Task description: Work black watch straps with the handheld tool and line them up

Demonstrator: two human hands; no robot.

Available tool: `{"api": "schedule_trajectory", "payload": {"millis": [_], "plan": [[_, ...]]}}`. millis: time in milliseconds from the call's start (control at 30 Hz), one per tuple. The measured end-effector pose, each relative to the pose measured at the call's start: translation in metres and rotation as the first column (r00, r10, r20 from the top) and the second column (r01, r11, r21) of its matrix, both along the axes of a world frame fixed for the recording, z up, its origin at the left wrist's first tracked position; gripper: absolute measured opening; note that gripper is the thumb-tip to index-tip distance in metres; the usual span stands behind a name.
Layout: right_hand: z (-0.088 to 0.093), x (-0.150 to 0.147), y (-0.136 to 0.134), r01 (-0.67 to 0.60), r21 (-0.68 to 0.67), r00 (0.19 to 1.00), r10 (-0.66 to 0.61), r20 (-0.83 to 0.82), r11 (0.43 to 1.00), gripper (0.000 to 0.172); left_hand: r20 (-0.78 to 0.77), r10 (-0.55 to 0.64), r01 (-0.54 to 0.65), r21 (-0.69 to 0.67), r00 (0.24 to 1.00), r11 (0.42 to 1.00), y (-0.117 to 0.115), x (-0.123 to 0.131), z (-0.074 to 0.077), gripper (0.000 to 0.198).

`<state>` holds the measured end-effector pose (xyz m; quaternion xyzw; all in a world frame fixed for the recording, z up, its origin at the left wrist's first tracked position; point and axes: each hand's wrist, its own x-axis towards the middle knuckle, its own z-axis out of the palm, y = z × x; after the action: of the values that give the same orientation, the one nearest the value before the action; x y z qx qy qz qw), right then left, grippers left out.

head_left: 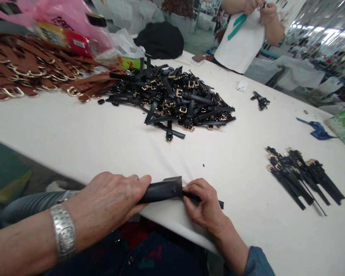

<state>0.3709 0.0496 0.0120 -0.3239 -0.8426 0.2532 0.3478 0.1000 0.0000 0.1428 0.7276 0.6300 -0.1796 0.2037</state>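
Note:
At the near edge of the white table (pixel 83 134), my left hand (pixel 106 201) is closed around a black tool (pixel 162 189) that lies across the edge. A silver bangle sits on that wrist. My right hand (pixel 205 205) pinches a thin black strap (pixel 211 201) right where it meets the tool's end; the strap's tip sticks out past my fingers to the right.
A big heap of black straps with gold buckles (pixel 175 99) lies mid-table. Brown ringed straps (pixel 31 69) and plastic bags fill the far left. A tidy bunch of black straps (pixel 301 174) lies at right. Another person in white (pixel 244 34) stands at the far side.

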Motion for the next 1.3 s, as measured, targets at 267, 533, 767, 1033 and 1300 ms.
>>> {"api": "schedule_trajectory", "payload": {"millis": [267,533,767,1033,1300], "plan": [[0.005,-0.010,-0.002,0.024,0.150,0.998,-0.031,0.045,0.988,0.011,0.087,0.090,-0.099,0.102,0.992,0.990,-0.002,-0.032,-0.029,0.031],[0.005,-0.017,0.000,0.085,0.020,0.995,-0.086,0.048,0.996,0.022,0.089,0.035,-0.043,0.091,0.995,0.995,-0.004,-0.033,-0.025,0.025],[0.001,-0.016,0.007,0.100,-0.044,0.980,-0.091,0.174,0.994,0.023,0.079,-0.016,0.006,0.130,0.997,0.992,-0.001,-0.027,-0.020,0.016],[-0.002,-0.017,0.009,0.154,-0.090,0.978,-0.139,0.158,0.984,0.025,-0.007,-0.101,0.101,0.134,0.995,0.986,0.014,-0.015,-0.015,0.016],[0.010,-0.003,-0.001,0.141,-0.209,0.989,-0.126,0.083,0.968,0.011,-0.021,-0.044,0.045,0.058,0.999,0.997,0.018,0.007,-0.009,0.021]]}}
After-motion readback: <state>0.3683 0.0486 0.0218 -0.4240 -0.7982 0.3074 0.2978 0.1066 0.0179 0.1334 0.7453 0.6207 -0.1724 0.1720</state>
